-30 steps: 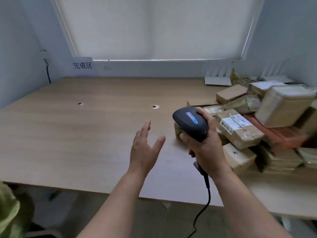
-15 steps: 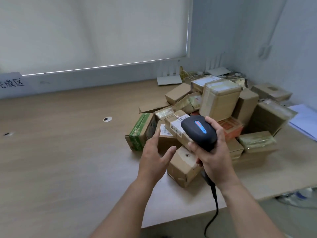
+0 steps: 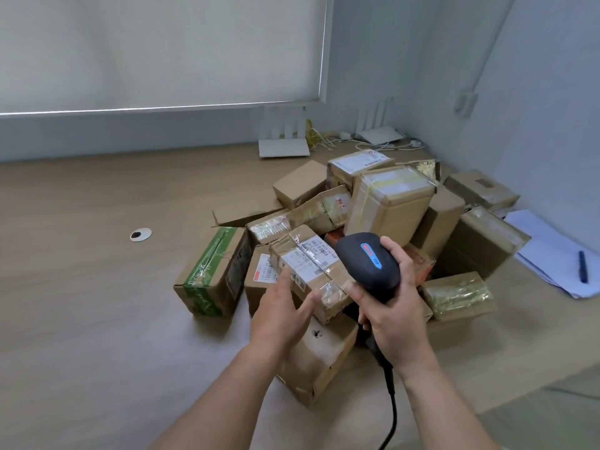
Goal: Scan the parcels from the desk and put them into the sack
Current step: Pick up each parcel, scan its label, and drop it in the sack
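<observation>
Resting on the near side of a heap of brown cardboard parcels [image 3: 389, 203], a small taped brown box with a white printed label [image 3: 308, 267] lies tilted on top of two lower boxes, towards the right half of the pale wooden desk [image 3: 81, 287]. The heap holds about fifteen parcels, though some are hidden behind others, so the count is not exact; one at the left edge is a brown carton wrapped in green tape [image 3: 211, 271], and one at the right is a flat packet covered in shiny clear tape [image 3: 457, 295]. The left hand [image 3: 279, 306] reaches forward, its fingers fairly straight against the labelled box's near left side and its thumb on the front edge, touching but not closed round it. The right hand [image 3: 394, 316] is wrapped round the handle of a single black handheld scanner with a blue stripe [image 3: 368, 264], held just right of the label, with its black cable [image 3: 391, 410] hanging below the wrist. Behind the heap stand two white routers [image 3: 284, 147], and at the far right lies one stack of white paper [image 3: 548, 248] with one blue pen [image 3: 582, 266] on it
</observation>
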{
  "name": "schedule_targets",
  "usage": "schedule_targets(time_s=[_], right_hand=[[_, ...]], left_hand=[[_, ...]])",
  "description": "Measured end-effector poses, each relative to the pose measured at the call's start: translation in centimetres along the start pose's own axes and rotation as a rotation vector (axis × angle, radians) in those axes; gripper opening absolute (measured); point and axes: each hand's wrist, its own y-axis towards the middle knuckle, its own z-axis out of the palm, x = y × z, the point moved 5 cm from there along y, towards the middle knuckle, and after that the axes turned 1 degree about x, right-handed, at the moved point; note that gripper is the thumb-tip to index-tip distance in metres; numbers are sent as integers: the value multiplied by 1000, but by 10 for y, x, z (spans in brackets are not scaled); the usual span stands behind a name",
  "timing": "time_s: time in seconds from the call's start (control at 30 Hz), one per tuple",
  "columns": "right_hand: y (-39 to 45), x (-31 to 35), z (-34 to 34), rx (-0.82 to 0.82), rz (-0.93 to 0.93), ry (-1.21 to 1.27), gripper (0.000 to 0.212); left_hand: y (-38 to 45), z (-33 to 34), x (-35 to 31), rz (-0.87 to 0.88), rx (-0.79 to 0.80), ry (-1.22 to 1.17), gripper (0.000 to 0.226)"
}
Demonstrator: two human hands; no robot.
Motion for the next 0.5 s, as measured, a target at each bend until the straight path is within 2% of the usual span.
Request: schedule_targets(time_s=[0.33, 0.5], right_hand=[[15, -25, 3, -40, 73, -13, 76], [16, -31, 5, -40, 84, -11, 76]], left_hand=[[24, 11, -4, -145, 64, 83, 92], [30, 19, -5, -251, 121, -135, 99]])
